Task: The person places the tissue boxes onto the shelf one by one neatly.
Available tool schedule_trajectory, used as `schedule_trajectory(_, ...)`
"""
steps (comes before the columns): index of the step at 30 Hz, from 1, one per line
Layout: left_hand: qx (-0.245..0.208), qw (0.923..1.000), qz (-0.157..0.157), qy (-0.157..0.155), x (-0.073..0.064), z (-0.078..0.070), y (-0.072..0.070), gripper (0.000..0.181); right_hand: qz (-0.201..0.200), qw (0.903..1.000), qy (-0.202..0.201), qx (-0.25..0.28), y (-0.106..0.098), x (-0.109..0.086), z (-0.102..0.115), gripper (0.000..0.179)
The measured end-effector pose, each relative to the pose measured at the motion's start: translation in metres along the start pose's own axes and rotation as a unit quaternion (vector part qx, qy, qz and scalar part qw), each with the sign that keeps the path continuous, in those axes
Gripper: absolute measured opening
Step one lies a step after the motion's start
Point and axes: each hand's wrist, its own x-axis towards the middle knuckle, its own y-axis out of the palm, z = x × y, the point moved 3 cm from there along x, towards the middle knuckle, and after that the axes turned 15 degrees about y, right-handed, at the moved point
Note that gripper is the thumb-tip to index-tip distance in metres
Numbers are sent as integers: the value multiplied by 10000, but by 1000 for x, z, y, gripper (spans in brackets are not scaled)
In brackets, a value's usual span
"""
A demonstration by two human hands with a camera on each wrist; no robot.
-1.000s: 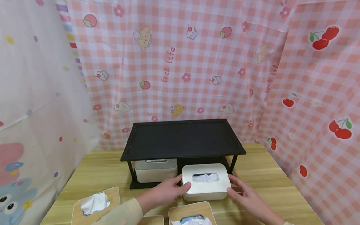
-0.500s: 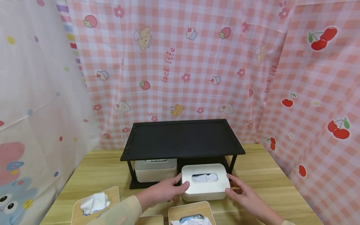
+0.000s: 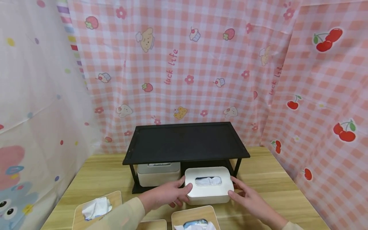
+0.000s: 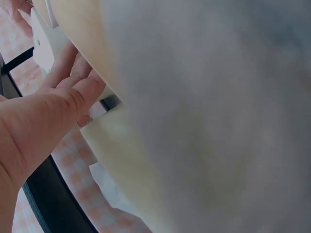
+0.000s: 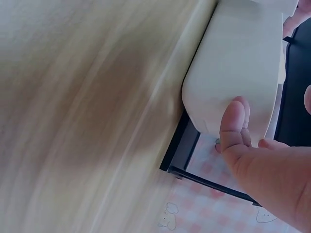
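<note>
A white tissue box (image 3: 207, 192) with tissue showing in its oval slot sits at the right front of a low black shelf (image 3: 187, 142), its rear part under the top board. My left hand (image 3: 168, 193) holds its left end, thumb at the front corner and index finger farther back. At the right end, my right hand (image 3: 250, 199) grips with thumb and index finger. In the right wrist view, that hand's fingers touch the end of the tissue box (image 5: 233, 68). The left wrist view shows my left hand (image 4: 53, 107) partly hidden behind a close, blurred wooden surface.
Another tissue box (image 3: 159, 175) with a grey lid stands inside the shelf at left. Wood-lidded tissue boxes stand in front: one (image 3: 115, 199) at left, one (image 3: 207, 212) just before the hands, and a partly hidden lid (image 3: 152, 225) between. Patterned curtains (image 3: 189, 64) enclose the table.
Both hands keep their hold on the white tissue box, which shifts very slightly left in view, along with the whole scene. Some left-hand fingers now show below the box's front left corner.
</note>
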Motion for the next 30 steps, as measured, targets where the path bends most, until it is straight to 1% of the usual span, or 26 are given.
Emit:
schedule_trajectory(2, -17, 10000, -72, 66, 0, 0, 0, 102, 41, 10000, -15, 55, 1, 1, 2, 75)
schedule_trajectory(4, -2, 9998, -175, 129, 1, 1, -1, 103, 36, 9999, -120, 84, 1, 3, 5, 76)
schedule_trajectory(8, -75, 9987, -436, 245, 4, 1, -4, 98, -7, 9992, -386, 50, 1, 9, 12, 73)
schedule_trajectory(11, -159, 9975, -587, 353, 6, 1, -7, 94, -69, 9988, -480, -68, 2, 14, 16, 71)
schedule_trajectory(15, -133, 9969, -637, 442, 8, 2, -7, 95, -189, 9989, -425, -89, 5, 17, 21, 72)
schedule_trajectory(19, 5, 9966, -685, 455, 9, 1, -6, 96, -529, 9977, -408, -137, 11, 11, 24, 70)
schedule_trajectory(22, 45, 9965, -711, 436, 10, -1, -6, 95, -892, 9942, -422, -433, 15, 5, 26, 67)
schedule_trajectory(25, 59, 9967, -700, 401, 10, -3, -7, 95, -1218, 9877, -513, -837, 19, -2, 29, 65)
schedule_trajectory(27, 129, 9970, -679, 357, 11, -5, -7, 95, -1373, 9822, -637, -1111, 20, -4, 31, 64)
schedule_trajectory(30, 262, 9970, -657, 313, 11, -7, -8, 96, -1405, 9780, -714, -1364, 20, -3, 33, 65)
